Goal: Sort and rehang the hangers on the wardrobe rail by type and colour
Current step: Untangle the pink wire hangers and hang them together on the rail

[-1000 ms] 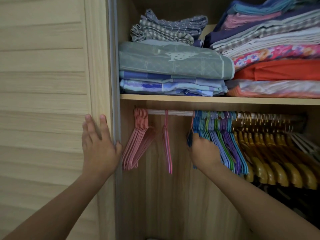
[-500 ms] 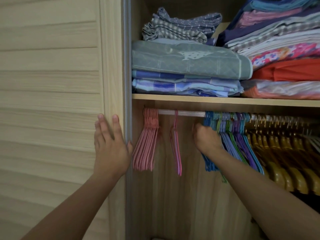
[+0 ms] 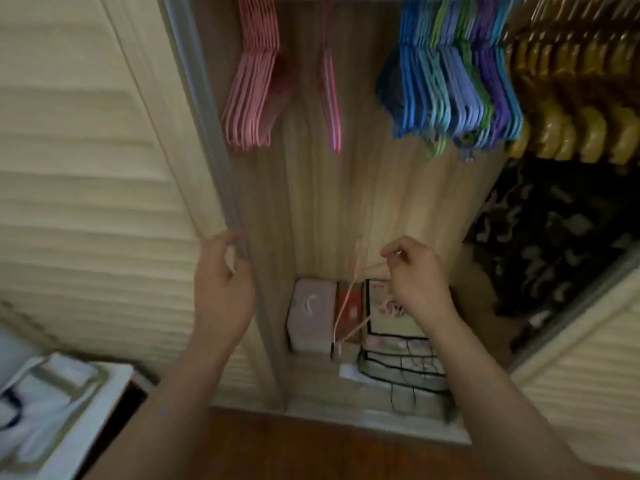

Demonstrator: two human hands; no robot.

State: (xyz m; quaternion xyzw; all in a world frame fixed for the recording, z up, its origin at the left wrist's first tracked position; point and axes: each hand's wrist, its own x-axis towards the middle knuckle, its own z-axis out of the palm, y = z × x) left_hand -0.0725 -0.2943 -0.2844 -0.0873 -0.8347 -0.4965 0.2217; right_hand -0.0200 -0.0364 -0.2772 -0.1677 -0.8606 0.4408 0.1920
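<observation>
**Inspector:** Begin with the item in hand.

**Assistant:** The right hand (image 3: 417,277) pinches a thin pale pink hanger (image 3: 349,299) between curled fingers (image 3: 391,252). The hanger hangs low in the wardrobe, in front of the boxes on the wardrobe floor and well below the rail. It looks like slim wire or plastic; blur prevents a firmer finding.

**Inspector:** The other hand?

**Assistant:** The left hand (image 3: 221,289) grips the edge of the sliding door (image 3: 86,168), fingers curled round the grey edge strip (image 3: 207,133). The door is pale, with horizontal ribbed slats.

**Inspector:** Hangers on the rail?

**Assistant:** From left: a tight bunch of pink hangers (image 3: 254,81); a single brighter pink hanger (image 3: 330,81) hanging apart; a dense mixed bunch of blue, teal, green and purple hangers (image 3: 450,81); then thick, glossy golden-brown hangers (image 3: 571,98) with rounded shoulders, possibly wood. The rail itself is barely visible at the top edge.

**Inspector:** Any legible writing?

**Assistant:** None. On the wardrobe floor, a pale pink box (image 3: 310,315) carries a white mark, a red box (image 3: 349,306) stands beside it, and a cream container with black trim (image 3: 398,341) bears pink print. All are too blurred to read.

**Inspector:** Surroundings?

**Assistant:** Light wood-grain back panel (image 3: 381,188); dark patterned fabric (image 3: 554,244) under the golden hangers; a second ribbed door (image 3: 588,382) at right; dark wooden floor (image 3: 294,448) in front; a white object (image 3: 48,403) at lower left.
</observation>
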